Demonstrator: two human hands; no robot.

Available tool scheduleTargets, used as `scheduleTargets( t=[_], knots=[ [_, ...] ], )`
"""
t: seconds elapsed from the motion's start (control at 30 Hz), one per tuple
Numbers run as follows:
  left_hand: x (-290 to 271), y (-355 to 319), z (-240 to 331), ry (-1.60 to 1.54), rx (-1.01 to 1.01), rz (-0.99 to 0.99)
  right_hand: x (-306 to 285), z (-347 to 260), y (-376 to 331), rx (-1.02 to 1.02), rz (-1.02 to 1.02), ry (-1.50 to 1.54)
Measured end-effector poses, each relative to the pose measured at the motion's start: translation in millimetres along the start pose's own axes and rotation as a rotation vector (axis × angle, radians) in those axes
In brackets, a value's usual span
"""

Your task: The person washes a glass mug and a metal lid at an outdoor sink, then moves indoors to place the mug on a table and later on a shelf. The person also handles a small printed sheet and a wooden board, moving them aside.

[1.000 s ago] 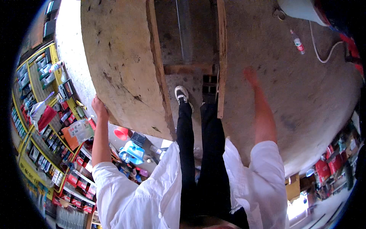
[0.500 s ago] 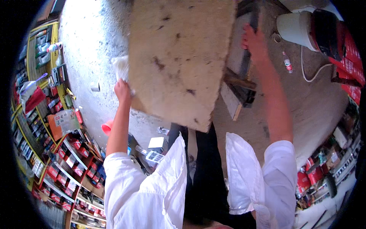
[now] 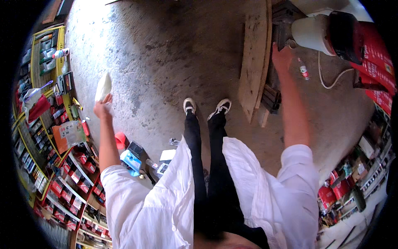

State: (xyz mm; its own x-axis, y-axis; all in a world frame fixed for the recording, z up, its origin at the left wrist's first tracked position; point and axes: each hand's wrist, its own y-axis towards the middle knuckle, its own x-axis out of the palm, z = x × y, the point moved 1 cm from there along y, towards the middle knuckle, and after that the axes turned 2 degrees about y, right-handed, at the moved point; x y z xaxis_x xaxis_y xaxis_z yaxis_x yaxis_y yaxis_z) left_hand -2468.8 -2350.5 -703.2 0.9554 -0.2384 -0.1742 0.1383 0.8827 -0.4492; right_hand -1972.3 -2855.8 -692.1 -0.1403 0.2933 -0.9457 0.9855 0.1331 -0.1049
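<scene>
My left hand is closed around the lower end of a white, filmy bundle that looks like a plastic bag, held out over the floor. On the right, a worn wooden board stands tipped on edge, with dark framework on its right side, like a small table turned over. My right hand is at the far part of this framework, its fingers closed against it; motion smears them, and the exact grip is partly hidden.
Crowded shelves of boxed goods line the left. A white bucket and red cartons stand at the right, near a small bottle and a pale hose. A red bowl-like thing and a blue box lie at lower left.
The wooden board has swung from lying broad across the middle to standing on edge at the right. My left hand has moved left with the white bundle, and my right hand slightly nearer.
</scene>
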Motion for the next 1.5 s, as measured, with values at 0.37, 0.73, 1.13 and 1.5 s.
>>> scheduleTargets(
  t=[0.37,0.73,1.13,1.5],
  knots=[
    [-150,-36,73,-0.033,-0.115,0.16,-16,-4,1,0.366,-0.275,0.079],
    [-65,-119,2,-0.364,-0.548,0.284,27,149,4,0.338,-0.441,0.052],
    [55,-148,-39,-0.11,-0.869,0.097,-38,71,8,0.702,-0.798,0.358],
    [137,-162,-15,-0.04,-0.768,0.059,-44,9,43,0.611,-0.916,0.299]
  ],
)
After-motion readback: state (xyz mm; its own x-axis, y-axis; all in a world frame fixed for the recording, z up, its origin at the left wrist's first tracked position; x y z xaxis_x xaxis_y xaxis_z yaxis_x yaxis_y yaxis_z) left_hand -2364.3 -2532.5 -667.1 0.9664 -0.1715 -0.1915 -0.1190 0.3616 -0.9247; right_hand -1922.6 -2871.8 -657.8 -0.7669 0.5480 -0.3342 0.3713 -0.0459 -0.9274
